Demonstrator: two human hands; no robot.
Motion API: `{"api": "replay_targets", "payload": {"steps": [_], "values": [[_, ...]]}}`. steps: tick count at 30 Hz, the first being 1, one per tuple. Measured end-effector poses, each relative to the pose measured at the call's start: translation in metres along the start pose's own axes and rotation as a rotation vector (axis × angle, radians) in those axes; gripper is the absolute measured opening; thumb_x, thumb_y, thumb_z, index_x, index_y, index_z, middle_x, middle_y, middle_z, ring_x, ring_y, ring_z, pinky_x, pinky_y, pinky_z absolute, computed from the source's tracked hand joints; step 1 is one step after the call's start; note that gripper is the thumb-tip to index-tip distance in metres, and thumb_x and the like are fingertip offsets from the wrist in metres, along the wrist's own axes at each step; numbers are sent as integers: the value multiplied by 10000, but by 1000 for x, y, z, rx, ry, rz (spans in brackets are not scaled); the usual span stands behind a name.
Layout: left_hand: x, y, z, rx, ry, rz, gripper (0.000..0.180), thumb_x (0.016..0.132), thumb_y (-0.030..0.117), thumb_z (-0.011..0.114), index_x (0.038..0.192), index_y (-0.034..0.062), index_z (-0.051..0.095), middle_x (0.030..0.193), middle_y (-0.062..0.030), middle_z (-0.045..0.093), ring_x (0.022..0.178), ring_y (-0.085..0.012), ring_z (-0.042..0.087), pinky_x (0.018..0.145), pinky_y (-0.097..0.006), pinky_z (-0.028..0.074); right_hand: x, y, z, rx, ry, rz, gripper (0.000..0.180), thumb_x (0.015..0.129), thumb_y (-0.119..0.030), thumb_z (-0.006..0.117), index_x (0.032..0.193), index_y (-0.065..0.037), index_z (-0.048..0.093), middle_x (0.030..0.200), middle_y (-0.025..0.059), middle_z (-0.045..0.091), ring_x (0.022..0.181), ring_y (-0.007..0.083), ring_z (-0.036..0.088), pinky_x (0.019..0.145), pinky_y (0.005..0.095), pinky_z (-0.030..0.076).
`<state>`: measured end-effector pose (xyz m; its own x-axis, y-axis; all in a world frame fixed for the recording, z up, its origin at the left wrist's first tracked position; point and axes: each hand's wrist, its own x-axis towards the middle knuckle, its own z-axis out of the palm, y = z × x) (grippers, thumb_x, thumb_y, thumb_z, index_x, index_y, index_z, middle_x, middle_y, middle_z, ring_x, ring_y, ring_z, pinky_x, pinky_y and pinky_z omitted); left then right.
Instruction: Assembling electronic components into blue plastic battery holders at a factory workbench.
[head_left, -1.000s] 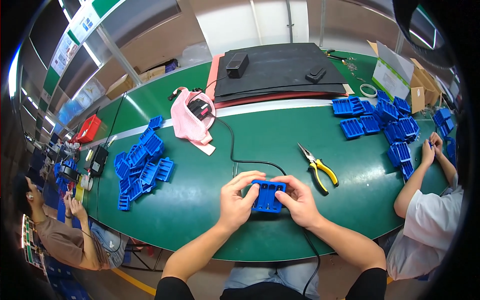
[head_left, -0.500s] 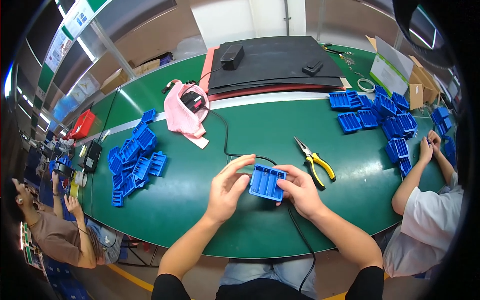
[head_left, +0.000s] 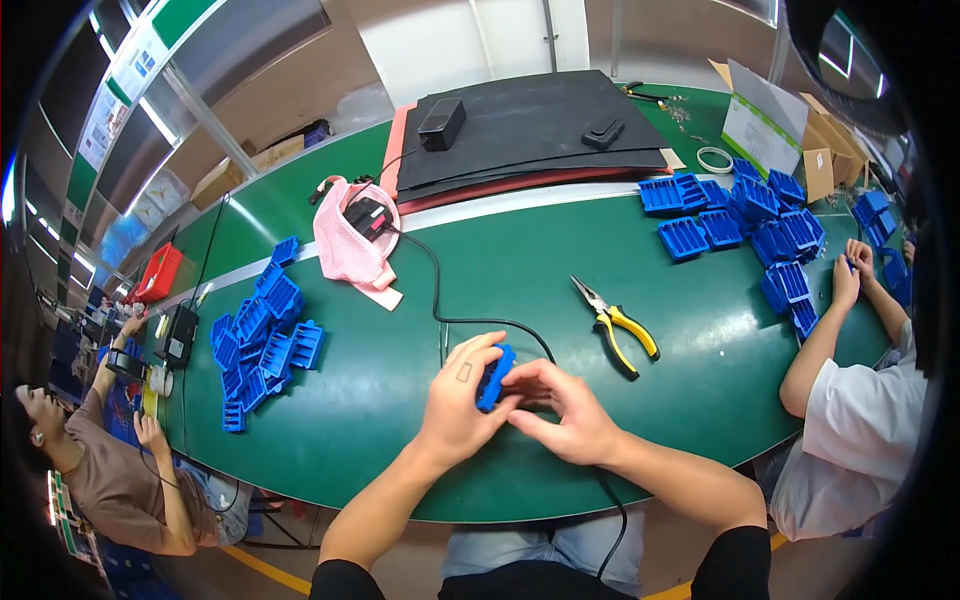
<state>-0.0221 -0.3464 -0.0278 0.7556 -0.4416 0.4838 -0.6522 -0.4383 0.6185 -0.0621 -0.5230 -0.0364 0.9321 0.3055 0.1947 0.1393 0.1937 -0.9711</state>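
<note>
My left hand (head_left: 457, 404) wraps around a blue plastic slotted part (head_left: 495, 376), held on edge just above the green table (head_left: 400, 390). My right hand (head_left: 560, 408) meets it from the right, fingertips pressed against the part's lower side. A black cable (head_left: 450, 318) runs across the table toward my hands and passes under them. Most of the part is hidden by my fingers.
Yellow-handled pliers (head_left: 618, 325) lie right of my hands. Piles of blue parts sit at left (head_left: 262, 335) and far right (head_left: 745, 222). A pink cloth (head_left: 352, 245) and black mat (head_left: 530, 130) lie farther back. Other people work at the right (head_left: 850, 400) and lower left (head_left: 110, 470).
The blue part has turned from lying flat and facing up to standing on edge between my hands. My left hand has closed over it; both hands stay in the same spot.
</note>
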Motion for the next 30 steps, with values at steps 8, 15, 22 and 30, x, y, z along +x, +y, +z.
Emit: {"api": "replay_targets", "payload": {"steps": [8, 15, 22, 30], "values": [[4, 3, -12, -327, 3, -81, 261, 760, -45, 693, 1006, -5, 617, 1155, -165, 665, 1002, -281, 668, 853, -341, 523, 7, 1, -27, -228, 151, -126, 81, 889, 12, 598, 969, 25, 590, 952, 82, 648, 817, 127, 646, 742, 264, 536], [3, 4, -9, -300, -19, 10, 270, 769, -64, 679, 1025, -6, 616, 1151, -160, 664, 1008, -283, 659, 847, -346, 529, 3, 0, -13, 55, 31, 108, 141, 900, -72, 652, 1008, 18, 654, 919, 48, 669, 803, 95, 634, 723, 251, 527], [4, 1, -8, -147, 1, 128, 379, 688, -96, 677, 1045, 12, 610, 1153, -154, 657, 1069, -351, 631, 883, -400, 520, 7, -4, -13, 182, 85, 209, 138, 901, -79, 662, 999, 18, 664, 868, 44, 666, 769, 99, 630, 678, 236, 514], [3, 5, -1, -112, 49, 115, 367, 695, -98, 667, 1041, 3, 599, 1144, -166, 652, 1050, -364, 635, 853, -400, 522, 6, 5, -15, 269, 136, 200, 70, 898, -51, 654, 887, 17, 646, 839, 64, 660, 713, 111, 629, 655, 244, 514]]}}
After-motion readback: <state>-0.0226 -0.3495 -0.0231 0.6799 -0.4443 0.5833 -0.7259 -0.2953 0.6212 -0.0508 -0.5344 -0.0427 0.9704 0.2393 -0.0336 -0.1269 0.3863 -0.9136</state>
